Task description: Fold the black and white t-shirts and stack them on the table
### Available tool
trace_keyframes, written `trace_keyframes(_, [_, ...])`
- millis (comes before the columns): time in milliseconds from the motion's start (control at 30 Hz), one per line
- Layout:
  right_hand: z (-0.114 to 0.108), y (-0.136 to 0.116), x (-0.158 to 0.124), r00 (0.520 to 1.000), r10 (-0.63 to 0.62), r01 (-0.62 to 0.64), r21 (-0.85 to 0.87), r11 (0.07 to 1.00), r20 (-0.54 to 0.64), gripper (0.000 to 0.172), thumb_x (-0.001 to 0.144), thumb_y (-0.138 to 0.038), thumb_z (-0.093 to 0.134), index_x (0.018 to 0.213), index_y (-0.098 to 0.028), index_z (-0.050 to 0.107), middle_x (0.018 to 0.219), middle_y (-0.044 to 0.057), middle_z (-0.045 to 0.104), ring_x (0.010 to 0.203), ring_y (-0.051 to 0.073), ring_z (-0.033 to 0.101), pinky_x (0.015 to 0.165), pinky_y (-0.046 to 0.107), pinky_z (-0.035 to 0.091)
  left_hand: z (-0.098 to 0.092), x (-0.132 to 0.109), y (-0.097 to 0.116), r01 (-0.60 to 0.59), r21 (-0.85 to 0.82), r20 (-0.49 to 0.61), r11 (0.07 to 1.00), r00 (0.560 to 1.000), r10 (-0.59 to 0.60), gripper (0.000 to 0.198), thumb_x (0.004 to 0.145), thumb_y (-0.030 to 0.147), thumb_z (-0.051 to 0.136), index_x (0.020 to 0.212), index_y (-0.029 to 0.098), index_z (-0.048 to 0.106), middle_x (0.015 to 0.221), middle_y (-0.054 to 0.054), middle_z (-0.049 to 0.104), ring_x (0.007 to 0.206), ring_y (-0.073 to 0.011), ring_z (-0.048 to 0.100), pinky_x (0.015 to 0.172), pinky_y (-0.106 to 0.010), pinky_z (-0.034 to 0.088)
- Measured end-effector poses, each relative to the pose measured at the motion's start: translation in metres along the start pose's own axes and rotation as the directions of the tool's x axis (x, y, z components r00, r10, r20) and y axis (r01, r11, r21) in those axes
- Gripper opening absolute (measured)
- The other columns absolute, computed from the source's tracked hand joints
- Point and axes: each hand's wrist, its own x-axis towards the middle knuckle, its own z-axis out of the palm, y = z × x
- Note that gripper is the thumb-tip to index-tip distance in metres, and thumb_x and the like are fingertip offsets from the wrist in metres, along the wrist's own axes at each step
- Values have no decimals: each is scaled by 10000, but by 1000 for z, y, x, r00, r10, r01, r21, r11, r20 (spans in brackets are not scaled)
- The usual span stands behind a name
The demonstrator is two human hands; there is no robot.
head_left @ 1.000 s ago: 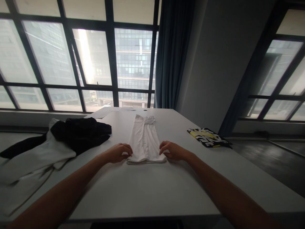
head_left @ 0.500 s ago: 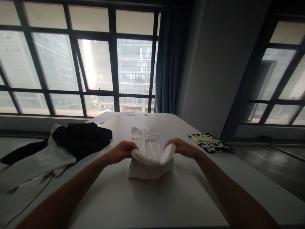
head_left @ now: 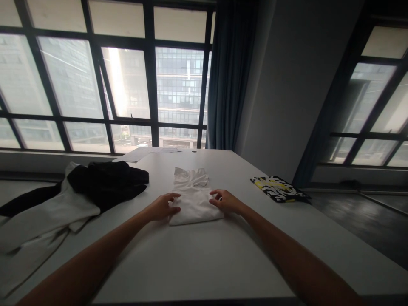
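Observation:
A white garment [head_left: 196, 208], partly folded, lies flat on the white table [head_left: 191, 263] in front of me. Its near edge is fairly straight, while the far end is bunched and wrinkled. My left hand [head_left: 164, 206] is at its left side, thumb and fingers apart, fingertips at the cloth's edge. On the opposite side, my right hand [head_left: 225, 200] rests at the right edge with its fingers loosely curled and apart. Neither hand grips the cloth. Whether the fingertips press on it is hard to make out.
To the left lies a loose heap of black clothing [head_left: 108, 182] and white clothing [head_left: 47, 219]. A folded black, white and yellow patterned garment [head_left: 279, 189] sits near the table's right edge. Papers [head_left: 134, 154] lie at the far end, before the windows.
The near part of the white garment, held up by both hands before, now lies down flat. Both hands have let go of it and sit at its sides.

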Motion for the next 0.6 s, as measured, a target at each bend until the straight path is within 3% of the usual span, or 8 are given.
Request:
trace_keyframes(133, [-1, -2, 0, 999, -23, 24, 37, 999, -37, 351, 774, -154, 638, 1113, -141, 729, 1011, 78, 730, 794, 154, 653, 786, 254, 507, 2, -1, 1, -82, 116, 31, 990, 996, 79, 561, 776, 459, 685, 1267, 192, 640, 1472, -141, 508, 1268, -313, 545, 1057, -435, 449])
trace_keyframes(233, [-2, 1, -2, 996, -63, 58, -85, 995, -56, 330, 766, -95, 580, 1034, -163, 760, 1007, 68, 734, 820, 165, 657, 814, 257, 502, -1, -2, 0, -102, 207, 58, 973, 994, 92, 495, 790, 463, 671, 1214, 207, 678, 1443, -125, 543, 1283, -318, 535, 1109, -465, 391])
trace_keyframes(367, [2, -1, -8, 996, -62, 38, -341, 939, -60, 297, 836, -162, 559, 1058, -197, 753, 1136, 97, 684, 989, 211, 652, 882, 291, 489, -3, -5, 5, -113, 341, 26, 933, 994, 111, 510, 855, 527, 586, 1264, 229, 644, 1495, -104, 489, 1353, -331, 456, 1120, -526, 351])
trace_keyframes(467, [9, -5, -8, 976, -194, 148, -352, 924, -100, 388, 939, -316, 503, 1279, -196, 645, 1342, 125, 591, 1213, 249, 557, 1032, 364, 426, 2, -6, 7, -151, 382, 2, 912, 987, 163, 581, 957, 570, 383, 1390, 216, 539, 1556, -102, 399, 1427, -300, 358, 1166, -528, 258])
trace_keyframes(533, [14, -6, -8, 967, -254, 237, -334, 912, -8, 505, 958, -404, 491, 1408, -179, 529, 1490, 140, 464, 1363, 271, 424, 1132, 432, 325, 8, -5, 4, -151, 387, 65, 909, 989, 136, 648, 973, 596, 308, 1470, 200, 440, 1587, -115, 329, 1470, -288, 275, 1189, -530, 178])
trace_keyframes(600, [18, -6, -8, 962, -226, 264, -319, 910, 152, 581, 982, -473, 428, 1482, -177, 432, 1579, 135, 324, 1457, 279, 277, 1183, 500, 213, 12, -4, -2, -132, 389, 144, 912, 986, 81, 701, 969, 627, 279, 1524, 204, 342, 1614, -120, 239, 1498, -285, 190, 1193, -544, 115])
